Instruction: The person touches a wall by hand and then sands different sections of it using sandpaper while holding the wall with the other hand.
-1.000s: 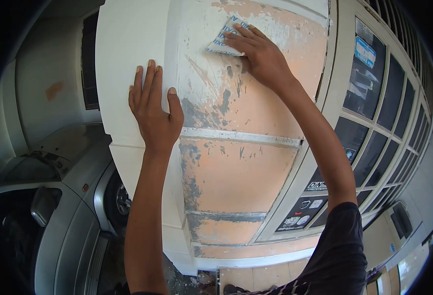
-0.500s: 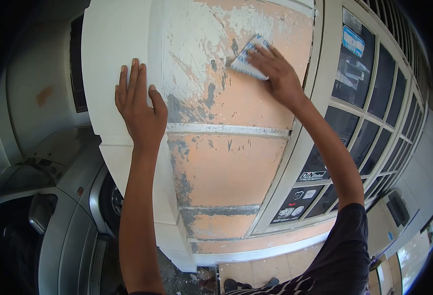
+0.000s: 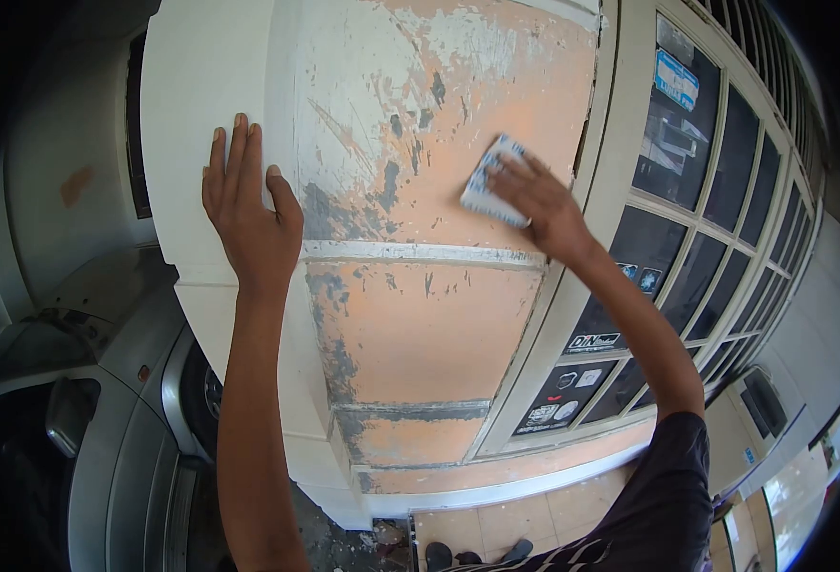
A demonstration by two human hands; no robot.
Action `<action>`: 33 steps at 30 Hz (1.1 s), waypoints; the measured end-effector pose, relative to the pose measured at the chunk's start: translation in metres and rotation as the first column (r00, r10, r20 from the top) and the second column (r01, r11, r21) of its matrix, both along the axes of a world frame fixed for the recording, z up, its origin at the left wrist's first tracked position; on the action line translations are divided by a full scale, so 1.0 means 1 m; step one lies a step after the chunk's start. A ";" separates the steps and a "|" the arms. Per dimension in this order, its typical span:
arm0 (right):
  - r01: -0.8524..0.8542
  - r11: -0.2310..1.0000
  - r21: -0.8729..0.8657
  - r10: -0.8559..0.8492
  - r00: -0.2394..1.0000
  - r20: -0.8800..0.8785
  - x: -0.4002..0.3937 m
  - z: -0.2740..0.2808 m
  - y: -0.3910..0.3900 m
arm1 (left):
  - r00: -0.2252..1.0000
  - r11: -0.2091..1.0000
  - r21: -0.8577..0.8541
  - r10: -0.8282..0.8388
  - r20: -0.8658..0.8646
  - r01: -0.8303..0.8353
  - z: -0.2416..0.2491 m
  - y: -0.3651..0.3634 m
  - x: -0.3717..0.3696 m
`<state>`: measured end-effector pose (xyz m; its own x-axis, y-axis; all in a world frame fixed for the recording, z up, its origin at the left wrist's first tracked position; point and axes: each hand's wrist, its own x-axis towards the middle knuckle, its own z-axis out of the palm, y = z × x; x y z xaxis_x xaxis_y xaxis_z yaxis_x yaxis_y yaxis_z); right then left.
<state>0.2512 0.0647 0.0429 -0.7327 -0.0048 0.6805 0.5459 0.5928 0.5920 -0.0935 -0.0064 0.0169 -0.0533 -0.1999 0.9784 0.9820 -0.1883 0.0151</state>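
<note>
My left hand (image 3: 253, 214) lies flat on the white pillar (image 3: 205, 57), fingers pointing up and thumb apart, holding nothing. A folded white sheet with blue print (image 3: 485, 197) is under the fingers of my right hand (image 3: 537, 202), pressed to the peach-coloured wall panel (image 3: 420, 329). White paint in scratched, flaking patches covers the panel's upper left, and grey patches show along its left side. A pale horizontal strip (image 3: 420, 253) crosses the wall below my right hand.
To the right is a window with a cream frame and dark panes (image 3: 634, 243) bearing stickers. A silver car (image 3: 120, 419) stands at lower left. Below are floor tiles (image 3: 506, 520) and feet in dark footwear (image 3: 439, 555). A pale cabinet-like object (image 3: 748, 419) is at lower right.
My right hand and the sheet have moved down the panel. My left hand stays on the pillar. The whole view has shifted slightly.
</note>
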 end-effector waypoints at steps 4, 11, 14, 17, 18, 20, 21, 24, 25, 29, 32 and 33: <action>-0.013 0.999 -0.040 0.025 0.950 0.312 0.012 -0.074 0.004 | 1.000 1.000 0.015 -0.008 -0.010 0.009 0.000 0.000 0.001; -0.037 0.996 0.083 0.046 0.993 -0.110 0.045 0.016 0.013 | 0.998 0.999 0.043 0.025 -0.052 -0.023 0.000 0.000 0.003; -0.031 0.995 -0.091 0.037 0.997 0.064 0.054 -0.052 0.009 | 0.997 0.998 0.053 0.047 -0.068 -0.043 0.002 0.000 0.002; -0.003 0.998 -0.058 0.017 0.971 0.237 0.066 -0.084 0.007 | 0.995 0.996 0.058 0.066 -0.073 -0.062 0.002 -0.001 0.003; -0.020 1.000 -0.023 0.024 0.978 0.205 0.067 -0.074 0.011 | 0.995 0.996 0.065 0.067 -0.069 -0.062 0.003 -0.001 0.003; -0.035 0.999 0.026 0.031 0.990 0.137 0.069 -0.036 0.015 | 0.996 0.997 0.058 0.054 -0.064 -0.050 0.002 0.000 0.004; 0.003 0.999 0.044 -0.006 0.998 0.062 0.071 -0.013 0.008 | 0.994 0.994 0.050 0.097 -0.059 -0.094 0.001 -0.002 0.005; 0.008 1.000 0.025 -0.008 1.000 0.007 0.078 -0.005 0.006 | 0.996 0.996 0.052 0.069 -0.057 -0.066 0.001 -0.002 0.006; -0.038 0.999 -0.018 0.039 0.999 0.033 0.078 -0.027 0.010 | 0.995 0.996 0.052 0.077 -0.057 -0.074 0.002 -0.002 0.006; -0.083 0.996 -0.028 0.087 0.955 0.285 0.083 -0.093 0.017 | 0.994 0.995 0.067 0.083 -0.076 -0.078 0.000 -0.001 0.004; -0.013 1.000 0.016 0.011 0.995 0.099 0.082 -0.051 0.013 | 0.993 0.995 0.064 0.080 -0.083 -0.075 0.001 -0.001 0.005; 0.010 1.000 0.008 -0.009 1.000 -0.015 0.082 -0.032 0.007 | 0.994 0.996 0.059 0.075 -0.080 -0.071 0.002 -0.001 0.006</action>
<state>0.3330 0.0718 0.0110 -0.7225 -0.0036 0.6913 0.5604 0.5826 0.5887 -0.0876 -0.0078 0.0185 0.0436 -0.2554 0.9659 0.9906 -0.1142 -0.0749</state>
